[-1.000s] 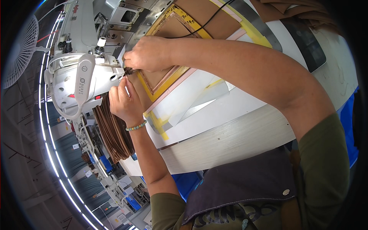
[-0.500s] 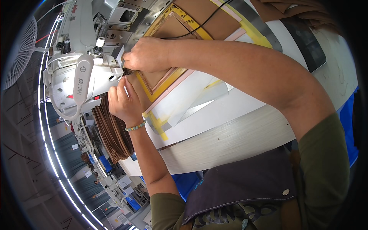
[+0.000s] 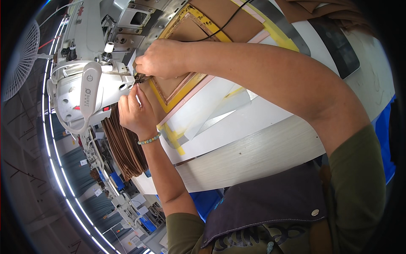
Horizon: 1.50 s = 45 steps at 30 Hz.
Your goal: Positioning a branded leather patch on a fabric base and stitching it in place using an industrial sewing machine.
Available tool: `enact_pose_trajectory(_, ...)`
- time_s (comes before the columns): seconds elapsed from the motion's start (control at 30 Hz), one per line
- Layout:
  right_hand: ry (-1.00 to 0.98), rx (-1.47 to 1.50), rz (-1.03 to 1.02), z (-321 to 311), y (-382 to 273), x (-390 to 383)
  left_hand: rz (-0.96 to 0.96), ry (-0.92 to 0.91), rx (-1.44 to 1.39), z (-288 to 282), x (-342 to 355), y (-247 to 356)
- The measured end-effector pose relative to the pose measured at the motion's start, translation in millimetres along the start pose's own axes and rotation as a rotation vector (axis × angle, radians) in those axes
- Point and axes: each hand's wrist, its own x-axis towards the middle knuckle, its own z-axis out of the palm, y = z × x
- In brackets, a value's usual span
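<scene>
At the needle end of a white industrial sewing machine (image 3: pixel 67 95), my left hand (image 3: pixel 134 110), with a beaded bracelet on its wrist, pinches with thumb and forefinger just below a small dark metal fitting (image 3: pixel 139 78). My right hand (image 3: pixel 163 58) is curled just above it, fingertips against the needle area; what either holds is too small or hidden to make out. Beside them lies a yellow rectangular template frame (image 3: pixel 165 101) on brown material (image 3: pixel 249 23). A black cable (image 3: pixel 222 29) crosses it, passing behind my right hand.
A stack of brown pieces (image 3: pixel 124 144) stands left below my hands. A translucent sheet (image 3: pixel 211 110) lies on the pale worktable (image 3: pixel 237 156). Brown pieces (image 3: pixel 321 15) and a dark glossy panel (image 3: pixel 340 51) are at upper right. A white fan (image 3: pixel 23 59) is at far left.
Both hands have shifted very slightly left and upward, staying at the needle end with the same curled and pinched fingers. The surrounding things have not visibly moved.
</scene>
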Motion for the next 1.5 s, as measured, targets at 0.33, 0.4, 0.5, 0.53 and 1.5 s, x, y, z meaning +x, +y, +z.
enact_pose_trajectory(0.33, -0.027, 0.025, 0.000, -3.4, -2.7, 1.8, -0.012, 0.056, -0.069, 1.7, 0.4, 0.7)
enact_pose_trajectory(0.4, -0.056, 0.042, 0.009, -1.3, -1.3, 0.9, -0.004, 0.052, -0.076, 2.5, 0.1, 4.1)
enact_pose_trajectory(0.5, 0.001, 0.010, -0.005, 1.4, -0.4, 1.0, 0.003, 0.047, -0.089, 4.2, -2.0, 6.8)
enact_pose_trajectory(0.53, 0.003, 0.005, -0.004, 2.2, -0.2, 0.8, 0.002, 0.048, -0.096, 4.8, -2.6, 7.3)
enact_pose_trajectory(1.5, 0.056, 0.007, -0.012, 6.7, 0.0, 1.0, -0.007, 0.052, 0.042, 5.1, 1.5, 6.6)
